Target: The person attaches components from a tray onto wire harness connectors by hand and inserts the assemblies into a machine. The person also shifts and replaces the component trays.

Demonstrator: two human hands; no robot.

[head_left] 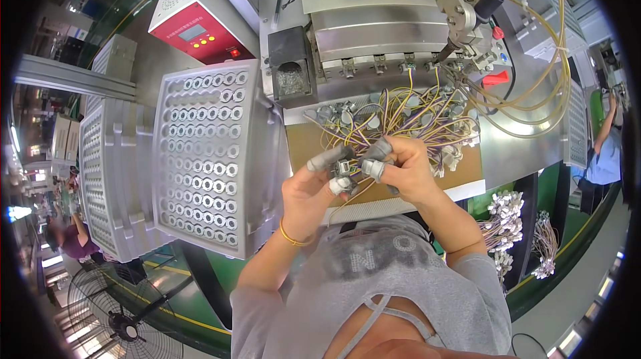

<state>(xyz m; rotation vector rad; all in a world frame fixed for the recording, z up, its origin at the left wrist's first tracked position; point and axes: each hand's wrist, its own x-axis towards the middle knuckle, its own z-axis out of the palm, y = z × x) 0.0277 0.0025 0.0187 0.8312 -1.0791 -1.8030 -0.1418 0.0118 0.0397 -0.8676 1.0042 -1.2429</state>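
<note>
My left hand (308,192), with grey and white finger covers, pinches a small square metal part (344,167) between thumb and fingers. Close on its right, my right hand (408,167) is closed, its covered thumb and fingertips pressed together on the thin wires at that part. Its fingers hide most of these wires. Just beyond both hands lies a tangled heap of yellow and purple wires (427,119) with round metal pieces and white connectors, on a brown board (304,152).
Behind the heap stands a metal machine (380,32) with small clamps along its front. A black box (290,65) holds bits of metal. Leftward are a white tray (160,159) of metal rings and a red-fronted control box (200,32). Clear hoses (561,72) loop at right; wire bundles (504,219) hang below.
</note>
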